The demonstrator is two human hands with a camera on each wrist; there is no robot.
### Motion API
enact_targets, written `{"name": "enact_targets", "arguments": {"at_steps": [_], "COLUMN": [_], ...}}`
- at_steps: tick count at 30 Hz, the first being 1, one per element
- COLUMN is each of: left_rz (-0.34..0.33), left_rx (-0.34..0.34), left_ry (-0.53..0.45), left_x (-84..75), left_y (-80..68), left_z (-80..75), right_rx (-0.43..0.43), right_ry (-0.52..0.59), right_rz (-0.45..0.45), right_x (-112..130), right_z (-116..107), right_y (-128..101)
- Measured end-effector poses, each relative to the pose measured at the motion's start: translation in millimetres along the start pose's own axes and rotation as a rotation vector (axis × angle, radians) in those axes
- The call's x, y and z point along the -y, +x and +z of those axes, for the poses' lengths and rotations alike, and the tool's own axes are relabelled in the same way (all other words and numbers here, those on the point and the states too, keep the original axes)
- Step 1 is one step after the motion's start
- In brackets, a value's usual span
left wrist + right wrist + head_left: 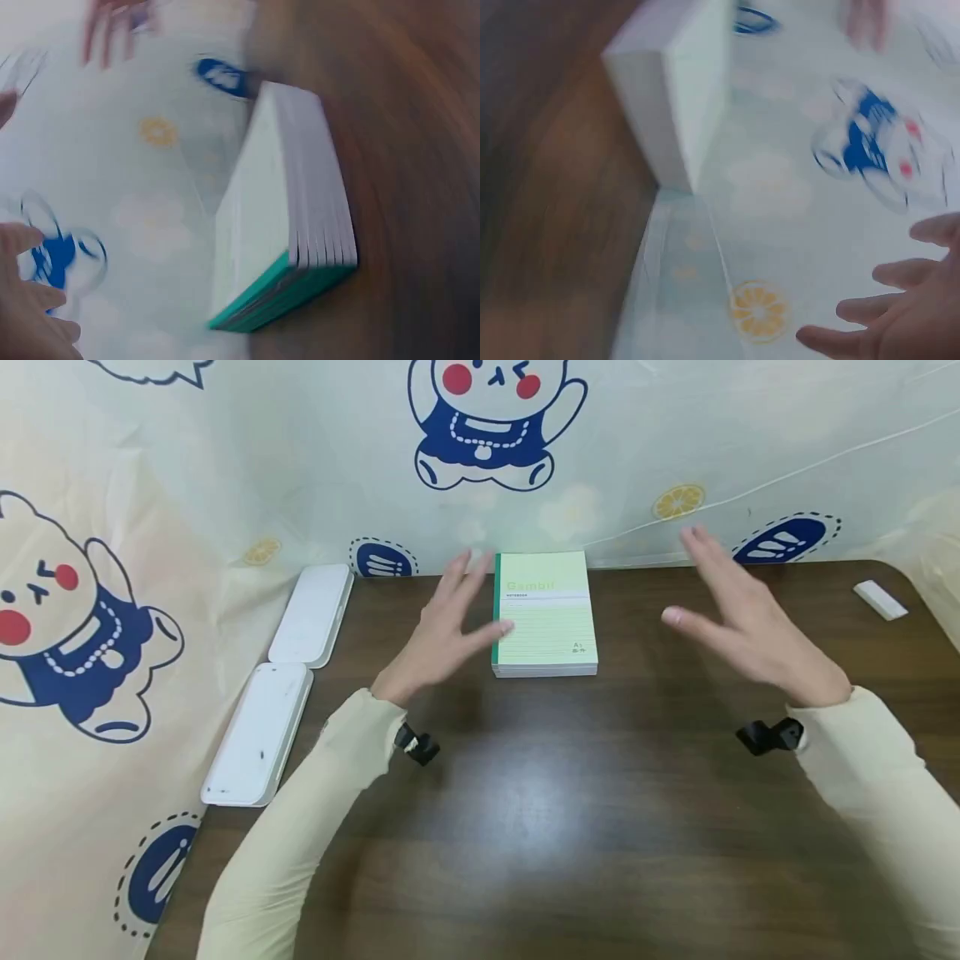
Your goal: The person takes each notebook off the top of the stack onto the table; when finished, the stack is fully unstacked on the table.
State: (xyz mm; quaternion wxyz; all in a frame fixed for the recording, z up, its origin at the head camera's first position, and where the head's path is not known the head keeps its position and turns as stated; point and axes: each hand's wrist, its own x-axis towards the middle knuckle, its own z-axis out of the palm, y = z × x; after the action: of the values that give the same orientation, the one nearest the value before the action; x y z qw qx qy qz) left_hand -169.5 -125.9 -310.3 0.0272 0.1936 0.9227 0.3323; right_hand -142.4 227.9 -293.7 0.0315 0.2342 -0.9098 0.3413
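A stack of pale green notebooks [545, 614] with dark green spines lies on the dark wooden table [570, 793], close to the back edge. My left hand [450, 622] hovers just left of the stack, fingers straight and spread, thumb tip over the stack's left edge. My right hand [738, 618] hovers to the right of the stack, well apart from it, fingers also spread. Neither hand holds anything. The left wrist view shows the stack [289, 217] blurred, spines toward the camera. The right wrist view shows the stack's white page side [671, 97] and my right fingers [885, 315].
Two white rounded cases [258, 743] [313, 612] lie along the table's left edge. A small white block [880, 599] sits at the far right. A cartoon-printed cloth [225, 460] hangs behind and to the left.
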Motion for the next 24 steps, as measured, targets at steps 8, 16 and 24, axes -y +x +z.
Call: {"name": "enact_targets", "arguments": {"at_steps": [8, 16, 24], "left_rz": [-0.281, -0.377, -0.355], "left_rx": [-0.211, -0.244, -0.224], "left_ry": [-0.762, -0.732, -0.607], "left_x": [46.6, 58.1, 56.1], "left_y": [29.2, 52.0, 56.5], "left_z": [45.4, 107.3, 115.2], "right_rx": [-0.271, -0.152, -0.051], "right_ry": [1.107, 0.724, 0.448], "right_rz": [0.371, 0.500, 0.530], "right_x": [-23, -25, -19], "right_z": [63, 153, 165], "right_y": [41, 67, 73]}}
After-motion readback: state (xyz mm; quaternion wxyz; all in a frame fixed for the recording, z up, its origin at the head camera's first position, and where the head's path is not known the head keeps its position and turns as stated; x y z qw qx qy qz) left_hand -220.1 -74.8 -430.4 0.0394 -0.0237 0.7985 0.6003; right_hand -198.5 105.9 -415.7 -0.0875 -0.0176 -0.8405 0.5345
